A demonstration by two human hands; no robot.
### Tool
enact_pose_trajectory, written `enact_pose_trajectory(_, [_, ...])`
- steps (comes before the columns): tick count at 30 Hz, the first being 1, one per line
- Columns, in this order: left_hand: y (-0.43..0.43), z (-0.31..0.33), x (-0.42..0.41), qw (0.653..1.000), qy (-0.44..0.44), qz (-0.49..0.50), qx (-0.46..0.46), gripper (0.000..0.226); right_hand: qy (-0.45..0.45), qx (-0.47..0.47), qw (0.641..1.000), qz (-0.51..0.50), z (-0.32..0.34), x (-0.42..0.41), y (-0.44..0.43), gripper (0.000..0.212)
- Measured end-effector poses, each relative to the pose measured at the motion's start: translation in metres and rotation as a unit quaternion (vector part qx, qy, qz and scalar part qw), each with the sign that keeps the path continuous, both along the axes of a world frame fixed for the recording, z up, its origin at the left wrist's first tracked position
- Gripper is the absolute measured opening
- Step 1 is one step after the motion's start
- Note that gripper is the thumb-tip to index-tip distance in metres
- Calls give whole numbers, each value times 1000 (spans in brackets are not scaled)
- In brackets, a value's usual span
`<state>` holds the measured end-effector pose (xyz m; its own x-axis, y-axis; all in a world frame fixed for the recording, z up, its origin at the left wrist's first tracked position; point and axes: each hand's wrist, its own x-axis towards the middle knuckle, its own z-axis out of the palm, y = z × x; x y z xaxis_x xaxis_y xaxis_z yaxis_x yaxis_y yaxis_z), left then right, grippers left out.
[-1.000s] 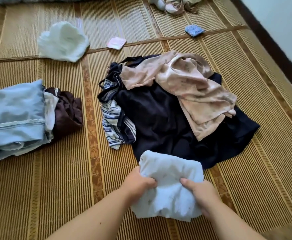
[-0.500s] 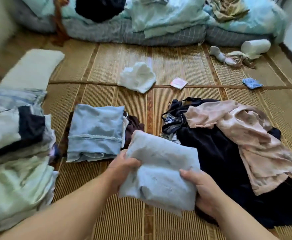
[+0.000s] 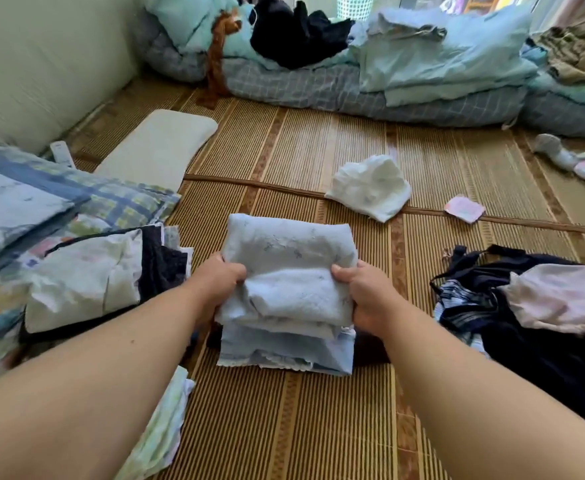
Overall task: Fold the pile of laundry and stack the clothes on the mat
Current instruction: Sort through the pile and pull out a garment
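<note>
The left hand (image 3: 220, 284) and the right hand (image 3: 365, 294) each grip an opposite side of a folded pale blue garment (image 3: 285, 271), thumbs on top and the other fingers curled beneath; the garment sits above a folded blue piece (image 3: 284, 351) that lies on the woven mat (image 3: 318, 427), and whether the two touch cannot be told. A dark brown cloth (image 3: 370, 351) peeks out beside that blue piece, on its right. To the left stands a stack of folded clothes (image 3: 76, 258), patterned and pale, with a dark item between the layers; a light green piece (image 3: 161, 427) lies near it, under the left forearm. To the right is the unfolded pile (image 3: 540, 323), dark navy fabric with a pink garment (image 3: 561, 299) draped on top and a striped piece at its left edge. Farther off on the mat lie a crumpled white garment (image 3: 370, 192) and a small pink cloth (image 3: 464, 208), well apart from the hands; bedding (image 3: 422, 64) lines the far side.
</note>
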<state>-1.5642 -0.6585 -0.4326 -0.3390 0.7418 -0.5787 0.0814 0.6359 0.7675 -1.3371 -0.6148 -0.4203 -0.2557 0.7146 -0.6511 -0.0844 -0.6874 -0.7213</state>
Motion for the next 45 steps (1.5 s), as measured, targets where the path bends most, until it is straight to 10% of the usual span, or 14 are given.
enact_pose_trajectory(3, [8,-27,4,979,178,-84,-55,83,-163,73,980,84,-25,-7,11,38])
enact_pose_trajectory(6, [-2,-44,11,924,330,-189,-41,100,-442,269,844,141,-44,-10,3,87])
enact_pose_trajectory(9, [-10,-48,11,837,418,-353,16,107,-495,449,705,238,-55,-10,-8,87])
enact_pose_trajectory(12, [-9,-43,7,787,442,-430,6,97,-518,436,625,389,-62,-12,-4,90])
enact_pose_trajectory(25, [6,-61,1,720,457,-515,-93,92,-519,304,606,521,-83,-15,17,116])
enact_pose_trajectory(34, [-4,-17,11,697,486,-523,-63,123,-478,369,648,464,-46,4,3,106])
enact_pose_trajectory(45, [-16,22,160,692,442,-565,76,104,-539,329,702,328,-14,166,-58,86])
